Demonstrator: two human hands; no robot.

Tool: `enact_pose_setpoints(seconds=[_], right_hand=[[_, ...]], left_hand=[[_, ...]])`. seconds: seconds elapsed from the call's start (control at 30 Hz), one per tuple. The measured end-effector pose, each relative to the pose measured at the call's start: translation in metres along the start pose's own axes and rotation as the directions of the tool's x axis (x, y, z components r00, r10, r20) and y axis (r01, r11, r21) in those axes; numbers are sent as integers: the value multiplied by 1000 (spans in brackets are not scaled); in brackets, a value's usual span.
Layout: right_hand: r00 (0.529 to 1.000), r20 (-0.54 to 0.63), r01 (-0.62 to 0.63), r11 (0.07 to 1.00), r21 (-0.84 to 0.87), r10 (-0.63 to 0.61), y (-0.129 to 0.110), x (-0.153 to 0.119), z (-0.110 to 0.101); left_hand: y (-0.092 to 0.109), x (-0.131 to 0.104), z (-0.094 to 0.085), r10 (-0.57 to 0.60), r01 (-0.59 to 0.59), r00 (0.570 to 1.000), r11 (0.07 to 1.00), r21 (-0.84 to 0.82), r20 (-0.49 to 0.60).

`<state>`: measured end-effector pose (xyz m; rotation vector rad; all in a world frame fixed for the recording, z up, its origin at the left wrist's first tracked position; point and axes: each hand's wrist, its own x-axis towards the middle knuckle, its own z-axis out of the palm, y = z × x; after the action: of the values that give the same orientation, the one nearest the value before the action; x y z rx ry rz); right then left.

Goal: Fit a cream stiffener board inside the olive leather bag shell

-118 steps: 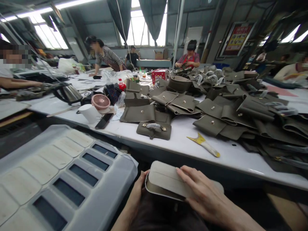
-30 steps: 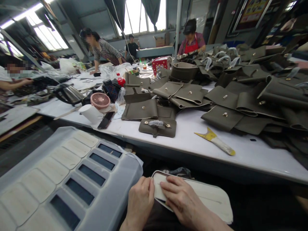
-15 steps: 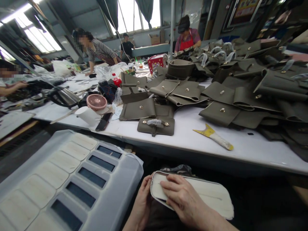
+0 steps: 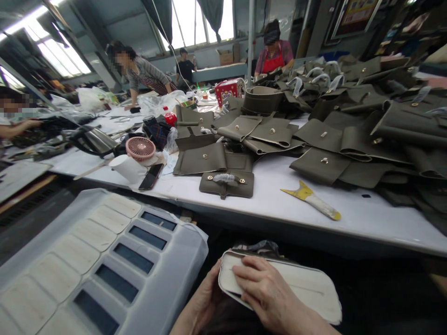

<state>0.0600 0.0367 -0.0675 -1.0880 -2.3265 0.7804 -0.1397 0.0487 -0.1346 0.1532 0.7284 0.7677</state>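
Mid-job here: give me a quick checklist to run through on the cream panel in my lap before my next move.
1. Right hand flat on the cream panel: ok.
2. Left hand gripping the panel's rounded end: ok.
3. Panel held level over the lap: ok.
4. Underside of panel clean: cannot tell, hidden.
5. Yellow-tipped scraper lying free on the white table: ok.
6. Moulded tray at the left has open slots: ok.

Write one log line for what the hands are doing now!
left hand: grips pale panel end, from beneath | right hand: presses flat on top | where: lap, below white table | nearby: grey tray
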Motion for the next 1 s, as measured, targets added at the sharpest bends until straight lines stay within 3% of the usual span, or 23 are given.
enact_pose_setpoints(seconds=[0.27, 0.43, 0.7, 0.83, 1.0], right_hand=[[999, -13, -30, 999, 19, 31, 1, -1, 4], [999, -31, -28, 999, 26, 29, 5, -4, 9], [996, -61, -55, 996, 75, 60, 8, -4, 13], [994, -79, -65, 995, 70, 71, 3, -5, 11], [993, -101, -57, 996, 66, 63, -2, -8, 11]], left_hand=[[18, -14, 24, -30, 65, 994, 933, 354, -103], [22, -13, 25, 117, -77, 992, 857, 510, -47], [12, 0, 13, 290, -181, 953, 772, 609, -85], [3, 3, 18, 329, -240, 941, 809, 537, -75], [0, -6, 22, 177, -145, 974, 968, 204, -145]])
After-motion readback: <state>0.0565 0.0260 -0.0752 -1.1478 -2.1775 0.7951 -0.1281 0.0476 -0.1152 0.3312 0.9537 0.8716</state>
